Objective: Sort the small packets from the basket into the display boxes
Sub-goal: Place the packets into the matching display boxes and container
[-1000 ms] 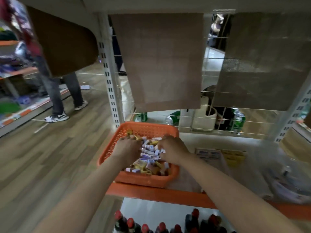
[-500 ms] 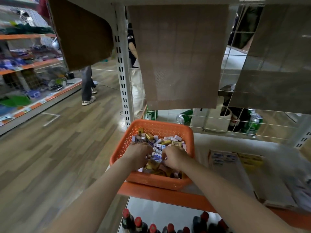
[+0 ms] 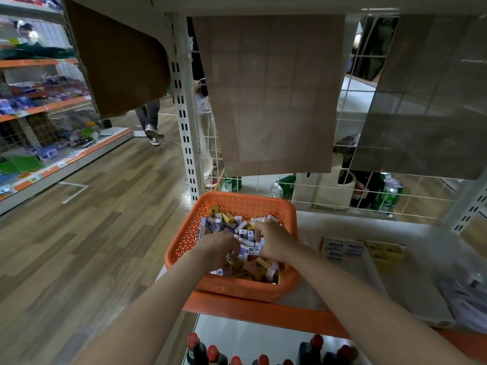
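An orange perforated basket (image 3: 245, 204) stands on the shelf's left end, full of small packets (image 3: 226, 222), blue-white and yellow ones mixed. Both my hands are down in the pile. My left hand (image 3: 218, 248) has its fingers curled into the packets near the middle. My right hand (image 3: 274, 241) lies beside it with fingers bent over blue-white packets. What each hand holds is hidden under the knuckles. To the right lie two flat display boxes, one with blue-white packets (image 3: 340, 248) and one yellow (image 3: 384, 252).
Wire mesh back panel with hanging brown cards (image 3: 271, 93) above the shelf. Green cans (image 3: 388, 196) behind the mesh. Clear bagged goods (image 3: 463, 293) at the right. Red-capped bottles (image 3: 195, 349) on the lower shelf. A person's legs (image 3: 151, 122) stand in the aisle at left.
The view has shifted, so the basket sits further right and lower. Both hands stay in the packets, drawn a little closer together; the person in the aisle has walked farther away.
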A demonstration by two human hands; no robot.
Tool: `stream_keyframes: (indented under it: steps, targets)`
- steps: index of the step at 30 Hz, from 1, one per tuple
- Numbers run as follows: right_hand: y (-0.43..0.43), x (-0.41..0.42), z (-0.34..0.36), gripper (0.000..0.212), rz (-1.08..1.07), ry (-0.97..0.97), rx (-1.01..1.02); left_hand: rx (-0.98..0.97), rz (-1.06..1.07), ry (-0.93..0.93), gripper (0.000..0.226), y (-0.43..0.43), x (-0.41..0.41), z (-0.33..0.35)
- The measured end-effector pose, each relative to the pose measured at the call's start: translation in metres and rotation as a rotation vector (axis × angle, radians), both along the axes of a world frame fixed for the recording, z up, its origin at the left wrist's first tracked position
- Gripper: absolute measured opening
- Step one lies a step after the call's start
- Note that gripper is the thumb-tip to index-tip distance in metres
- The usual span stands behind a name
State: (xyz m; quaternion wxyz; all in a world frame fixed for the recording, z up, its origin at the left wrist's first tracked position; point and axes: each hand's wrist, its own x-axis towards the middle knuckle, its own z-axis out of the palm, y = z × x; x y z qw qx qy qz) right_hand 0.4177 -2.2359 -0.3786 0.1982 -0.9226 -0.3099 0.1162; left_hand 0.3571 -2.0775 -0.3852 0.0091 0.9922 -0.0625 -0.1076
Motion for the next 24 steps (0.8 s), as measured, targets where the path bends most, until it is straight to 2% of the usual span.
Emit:
stream_keyframes:
  steps: [6, 10, 14, 17, 21, 24]
  targets:
    - [-0.009, 0.008, -0.005, 0.031, -0.001, -0.004, 0.053, -0.009, 0.047, -0.088, 0.014, 0.003, -0.003, -0.002]
    - [-0.016, 0.01, 0.0, 0.038, 0.012, -0.017, 0.082, 0.012, 0.094, -0.176, 0.018, -0.004, -0.005, 0.011]
    - [-0.03, 0.011, 0.006, 0.041, -0.03, -0.042, 0.104, 0.076, 0.066, -0.173, 0.021, -0.015, -0.001, 0.022]
    - [-0.044, 0.014, 0.014, 0.037, -0.044, -0.131, 0.097, 0.054, 0.051, -0.18, 0.021, -0.03, 0.004, 0.031]
    - [-0.071, 0.015, 0.031, 0.02, -0.055, -0.231, 0.131, 0.05, 0.026, -0.236, 0.022, -0.052, 0.009, 0.041]
    - [-0.1, 0.018, 0.038, 0.018, -0.111, -0.274, 0.15, 0.059, 0.009, -0.297, 0.022, -0.068, 0.013, 0.046]
